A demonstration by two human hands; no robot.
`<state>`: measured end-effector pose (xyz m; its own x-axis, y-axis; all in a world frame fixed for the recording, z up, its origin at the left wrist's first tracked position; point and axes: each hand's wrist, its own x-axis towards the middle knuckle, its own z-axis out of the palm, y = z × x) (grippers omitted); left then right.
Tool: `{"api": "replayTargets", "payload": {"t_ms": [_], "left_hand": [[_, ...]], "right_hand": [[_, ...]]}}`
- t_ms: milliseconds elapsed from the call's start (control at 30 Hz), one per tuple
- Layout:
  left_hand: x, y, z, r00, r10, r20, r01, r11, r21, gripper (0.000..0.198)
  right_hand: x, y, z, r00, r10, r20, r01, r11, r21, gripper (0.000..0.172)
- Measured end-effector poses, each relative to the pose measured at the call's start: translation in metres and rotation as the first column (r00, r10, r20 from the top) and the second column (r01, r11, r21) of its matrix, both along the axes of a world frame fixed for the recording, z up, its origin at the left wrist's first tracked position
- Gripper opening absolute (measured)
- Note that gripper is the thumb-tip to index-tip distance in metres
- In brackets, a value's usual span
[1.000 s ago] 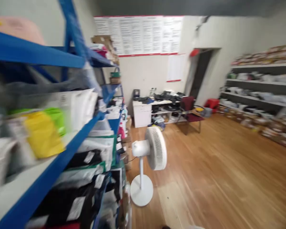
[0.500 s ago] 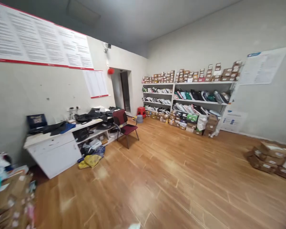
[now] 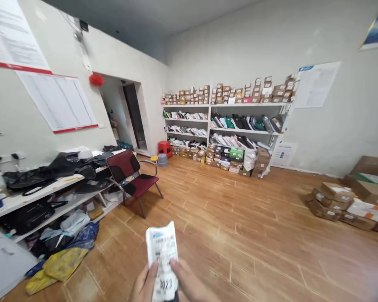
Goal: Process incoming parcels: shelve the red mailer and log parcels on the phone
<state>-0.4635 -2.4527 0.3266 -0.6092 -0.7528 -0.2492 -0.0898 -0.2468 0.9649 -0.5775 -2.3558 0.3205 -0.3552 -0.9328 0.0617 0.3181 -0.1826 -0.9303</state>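
Note:
A small white parcel (image 3: 162,245) with a printed shipping label and the number 3023 is held upright at the bottom middle of the view. My left hand (image 3: 145,283) grips its left edge, thumb laid across the label. On the opposite edge, my right hand (image 3: 189,280) holds it the same way, its thumb on the front. The fingers behind the parcel are hidden. Something dark shows just under the parcel's lower right corner; I cannot tell what it is.
Shelves (image 3: 210,105) along the back wall carry small boxes and bagged parcels. A dark red chair (image 3: 135,180) stands beside a cluttered white desk (image 3: 34,191). Yellow and blue sacks (image 3: 63,262) lie on the floor. Cardboard boxes (image 3: 330,201) are stacked at the right.
Both hands and the white parcel have come up into view from below. The camera has moved forward and turned right, so the chair and shelves shift left and the chair looks larger.

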Motion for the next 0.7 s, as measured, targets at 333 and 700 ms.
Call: {"api": "replayTargets", "payload": {"t_ms": [333,700], "left_hand": [[-0.351,-0.247,0.033,0.868,-0.479,-0.131,0.488,0.871,0.047,0.06],[-0.746,-0.475,-0.001,0.862,-0.5,-0.082,0.495,0.866,-0.07,0.059]], "right_hand": [[-0.308,-0.21,0.02,0.908,-0.417,0.03,0.387,0.866,0.317,0.07],[-0.688,-0.404,-0.007,0.583,-0.451,-0.676,0.625,0.78,0.019,0.083]]}}
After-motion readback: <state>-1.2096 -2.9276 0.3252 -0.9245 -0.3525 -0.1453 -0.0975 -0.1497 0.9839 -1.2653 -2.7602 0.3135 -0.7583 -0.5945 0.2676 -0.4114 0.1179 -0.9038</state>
